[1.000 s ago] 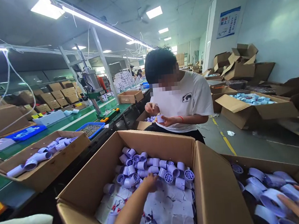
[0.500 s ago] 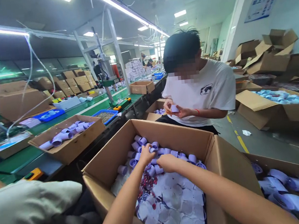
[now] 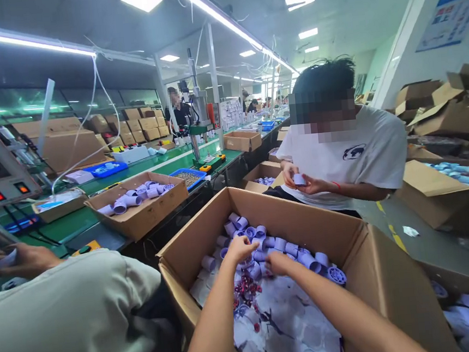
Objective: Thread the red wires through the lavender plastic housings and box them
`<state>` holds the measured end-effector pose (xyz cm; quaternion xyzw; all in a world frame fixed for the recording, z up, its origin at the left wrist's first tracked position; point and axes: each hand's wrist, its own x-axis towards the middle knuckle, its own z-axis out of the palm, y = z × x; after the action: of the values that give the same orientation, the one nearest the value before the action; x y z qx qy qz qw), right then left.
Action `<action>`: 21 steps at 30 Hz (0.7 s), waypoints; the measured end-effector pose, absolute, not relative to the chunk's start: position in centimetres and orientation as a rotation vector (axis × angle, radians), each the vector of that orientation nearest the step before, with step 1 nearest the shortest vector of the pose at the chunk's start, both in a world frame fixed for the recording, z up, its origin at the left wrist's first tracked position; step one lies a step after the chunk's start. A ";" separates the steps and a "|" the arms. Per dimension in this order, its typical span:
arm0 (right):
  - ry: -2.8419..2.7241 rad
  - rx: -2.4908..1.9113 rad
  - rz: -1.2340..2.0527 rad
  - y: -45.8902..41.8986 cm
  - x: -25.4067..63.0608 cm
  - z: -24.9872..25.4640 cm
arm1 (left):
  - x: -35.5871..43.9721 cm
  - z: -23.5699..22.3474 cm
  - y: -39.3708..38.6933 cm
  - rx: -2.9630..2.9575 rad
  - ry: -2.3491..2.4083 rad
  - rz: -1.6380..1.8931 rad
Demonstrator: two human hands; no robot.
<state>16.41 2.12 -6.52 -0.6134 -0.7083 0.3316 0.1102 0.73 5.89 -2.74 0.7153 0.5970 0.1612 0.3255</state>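
Purple fittings, axes mixed, lie heaped toward the far edge of the carton, just beyond our curled left hand and right hand; whether either grips one, we cannot tell.

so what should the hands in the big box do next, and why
Probably have the right hand pick up one lavender fitting: it and the left hand are both down among the fittings inside the cardboard box, though I can't tell whether either has a grip.
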 end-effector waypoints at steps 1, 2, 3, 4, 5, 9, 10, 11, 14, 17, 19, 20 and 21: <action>-2.052 -1.793 0.997 2.7 17.0 -5.7 | 1.1 -2.2 5.8 1.913 1.521 0.404; -2.017 -1.771 1.014 3.1 17.5 -4.8 | 1.4 -1.7 5.6 1.955 1.489 0.389; -1.976 -1.737 1.027 3.4 18.1 -3.8 | 1.5 -1.3 5.3 1.995 1.468 0.385; -1.932 -1.694 1.040 3.4 18.7 -2.9 | 1.6 -0.8 4.9 2.030 1.456 0.399; -1.886 -1.643 1.054 3.2 19.2 -1.9 | 1.6 -0.4 4.4 2.062 1.451 0.423; -1.724 -1.368 1.138 0.7 20.5 1.0 | 2.0 1.0 2.4 2.183 1.401 0.544; -1.690 -1.291 1.161 -0.2 20.7 1.5 | 2.3 1.3 1.8 2.218 1.366 0.567; -1.656 -1.214 1.182 -1.1 20.8 2.0 | 2.6 1.5 1.2 2.251 1.325 0.588; -1.548 -0.990 1.226 -4.1 21.3 3.4 | 3.4 1.7 -0.6 2.319 1.220 0.662; -1.425 -0.749 1.254 -8.0 21.9 4.7 | 3.3 1.6 -2.1 2.322 1.172 0.756; -1.367 -0.565 1.283 -10.8 22.2 5.4 | 2.7 1.4 -2.6 2.311 1.137 0.791; -1.356 -0.469 1.302 -12.1 22.2 5.7 | 2.4 1.2 -2.6 2.306 1.114 0.798; -1.354 -0.373 1.319 -13.4 22.1 5.9 | 2.1 1.1 -2.6 2.303 1.095 0.802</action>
<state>22.11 -13.36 5.88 -0.1590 -0.5770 0.5622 0.5707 2.08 -2.56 1.10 0.8380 0.3985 0.2919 0.2320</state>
